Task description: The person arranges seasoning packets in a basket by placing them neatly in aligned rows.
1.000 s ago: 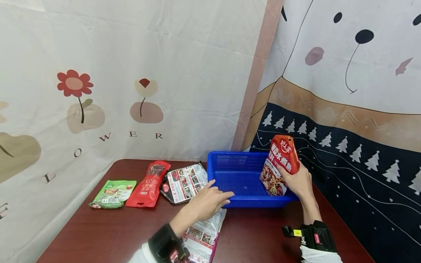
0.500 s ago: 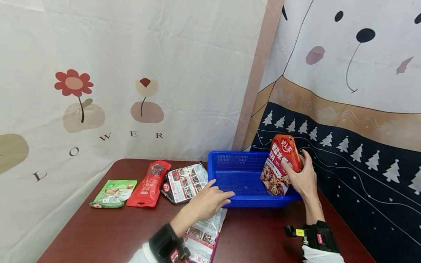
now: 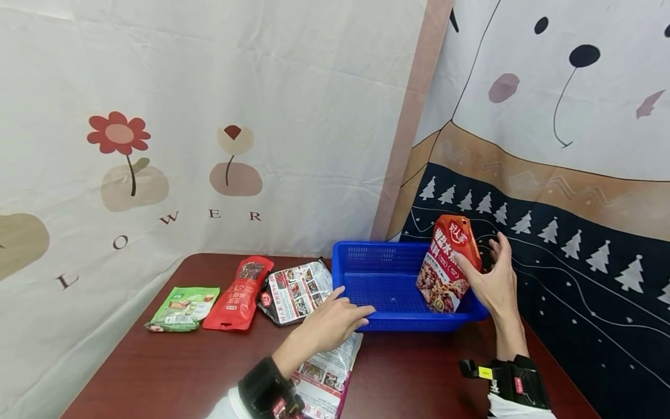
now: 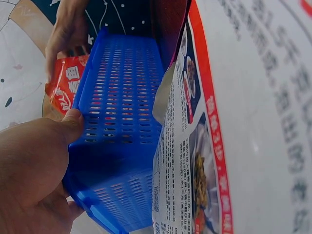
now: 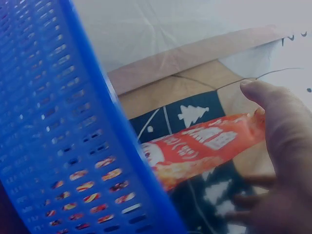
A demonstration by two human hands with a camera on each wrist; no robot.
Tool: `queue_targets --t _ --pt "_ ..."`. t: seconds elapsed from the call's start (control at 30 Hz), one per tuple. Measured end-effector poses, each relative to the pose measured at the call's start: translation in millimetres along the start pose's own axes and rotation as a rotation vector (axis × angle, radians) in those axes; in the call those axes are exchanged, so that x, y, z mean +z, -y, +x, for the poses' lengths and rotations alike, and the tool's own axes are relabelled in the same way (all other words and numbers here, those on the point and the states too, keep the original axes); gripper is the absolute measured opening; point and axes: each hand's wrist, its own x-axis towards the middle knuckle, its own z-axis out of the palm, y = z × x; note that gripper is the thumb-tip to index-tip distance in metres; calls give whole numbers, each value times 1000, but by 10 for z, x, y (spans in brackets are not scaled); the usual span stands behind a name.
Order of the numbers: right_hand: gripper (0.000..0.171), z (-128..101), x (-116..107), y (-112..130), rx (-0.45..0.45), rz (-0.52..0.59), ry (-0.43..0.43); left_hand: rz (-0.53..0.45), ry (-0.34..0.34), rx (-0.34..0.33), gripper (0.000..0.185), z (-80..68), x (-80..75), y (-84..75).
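Note:
In the head view, a blue plastic basket (image 3: 398,322) stands on the table. My left hand (image 3: 327,323) holds its near left corner; in the left wrist view the thumb (image 4: 73,122) lies on the rim and other fingertips show lower down at the corner. A red seasoning pouch (image 3: 449,262) stands tilted inside the basket's right end, its top above the rim. Beside the pouch my right hand (image 3: 494,283) is spread, thumb in front of the pouch's edge and fingers away from it. The right wrist view shows the pouch (image 5: 200,146) partly behind the basket wall.
A green packet (image 3: 183,308), a red pouch (image 3: 241,297) and a black-and-white packet (image 3: 298,291) lie left of the basket on the brown table (image 3: 173,372). Another printed packet (image 3: 324,378) lies partly under my left forearm. Printed cloths hang behind.
My right hand has let go of the red seasoning pouch, spread its fingers and moved a little right. The pouch stays leaning in the basket. My left hand stays at the corner.

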Motion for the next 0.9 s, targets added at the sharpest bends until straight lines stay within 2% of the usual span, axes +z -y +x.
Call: queue_targets --t 0.4,0.57,0.7,0.9 --pt "101 -105 -95 383 -150 -25 -76 9 20 -11 36 -4 -8 -8" --pt "100 -165 -66 536 -219 -38 -66 -1 19 -13 36 0 -13 -7" --pt "103 -212 -2 623 -275 -57 -34 -51 10 -20 36 -2 -13 10" --pt "101 -253 136 685 -358 -69 -3 -200 -22 -28 43 -32 -94 104"
